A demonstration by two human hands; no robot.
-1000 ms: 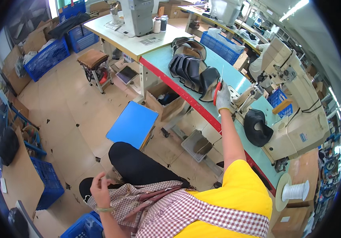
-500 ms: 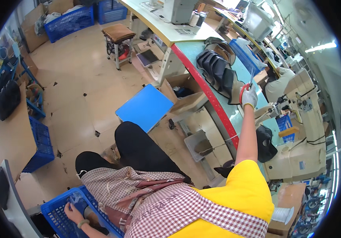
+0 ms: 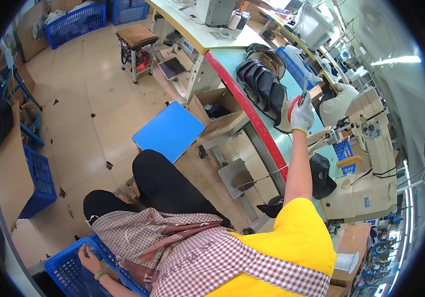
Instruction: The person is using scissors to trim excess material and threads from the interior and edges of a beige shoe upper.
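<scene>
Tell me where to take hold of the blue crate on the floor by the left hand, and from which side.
Grip the blue crate by its top rim, coming from above. It sits open-topped and upright beside the seat, so the rim is the exposed edge, and the left hand already rests there. The right hand, gloved, is busy with red-handled scissors over the green table.

An open brown cardboard box [image 3: 216, 110] sits under the worktable; a small blue label [image 3: 367, 202] marks the cream sewing machine.
</scene>
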